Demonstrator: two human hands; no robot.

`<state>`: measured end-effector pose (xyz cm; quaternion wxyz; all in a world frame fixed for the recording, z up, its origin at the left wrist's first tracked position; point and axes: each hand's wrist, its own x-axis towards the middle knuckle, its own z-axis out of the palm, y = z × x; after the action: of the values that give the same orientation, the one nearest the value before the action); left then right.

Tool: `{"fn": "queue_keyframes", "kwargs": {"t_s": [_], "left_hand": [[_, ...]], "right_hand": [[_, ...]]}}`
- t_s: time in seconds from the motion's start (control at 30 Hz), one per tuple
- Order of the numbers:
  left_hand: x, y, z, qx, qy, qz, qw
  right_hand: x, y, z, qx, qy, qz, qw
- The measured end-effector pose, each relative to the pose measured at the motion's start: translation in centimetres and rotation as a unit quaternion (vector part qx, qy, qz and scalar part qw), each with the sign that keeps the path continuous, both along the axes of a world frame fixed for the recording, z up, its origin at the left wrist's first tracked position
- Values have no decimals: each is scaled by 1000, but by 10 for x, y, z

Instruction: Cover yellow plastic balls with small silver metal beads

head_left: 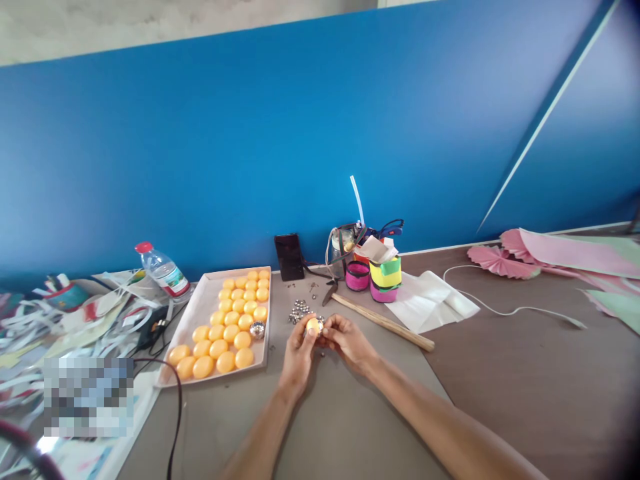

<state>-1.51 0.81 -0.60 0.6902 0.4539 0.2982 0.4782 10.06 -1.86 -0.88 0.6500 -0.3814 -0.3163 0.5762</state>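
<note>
My left hand [299,352] and my right hand [347,339] meet over the table, both pinched round one small yellow ball [313,326]. Small shiny silver pieces seem to sit on the ball. Just beyond my hands lies a little heap of silver beads [299,311]. To the left, a shallow pale tray [200,308] holds several yellow balls [227,333] in rows and one silver-covered ball [257,329].
A wooden-handled hammer [383,322] lies right of my hands. Behind it stand bright taped cups [385,279], a black phone [289,257] against the blue wall, and white paper [431,301]. A water bottle [163,271] and paper strips [65,320] lie left; pink paper fans [500,260] right.
</note>
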Motion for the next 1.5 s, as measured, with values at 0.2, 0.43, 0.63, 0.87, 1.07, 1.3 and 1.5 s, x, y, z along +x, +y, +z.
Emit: {"fn": "queue_keyframes", "kwargs": {"t_s": [0.2, 0.43, 0.63, 0.87, 1.07, 1.3, 1.5], "left_hand": [[0, 3, 10, -111, -99, -62, 987], [-3, 7, 11, -152, -132, -78, 976], [-3, 8, 15, -158, -156, -76, 972], [-3, 9, 15, -159, -157, -74, 972], [-3, 11, 14, -157, -156, -69, 973], [-3, 11, 14, -153, -129, -55, 978], [-2, 10, 13, -138, -120, -44, 982]], "right_hand": [[16, 3, 10, -2, -75, -13, 997], [41, 4, -1, 33, -617, -120, 777], [28, -7, 8, 6, -775, -7, 632], [16, -6, 5, 46, -789, 23, 612], [17, -6, 5, 58, -754, 4, 654], [23, -3, 5, 69, -514, -121, 847], [17, 0, 11, 14, -274, -71, 959]]}}
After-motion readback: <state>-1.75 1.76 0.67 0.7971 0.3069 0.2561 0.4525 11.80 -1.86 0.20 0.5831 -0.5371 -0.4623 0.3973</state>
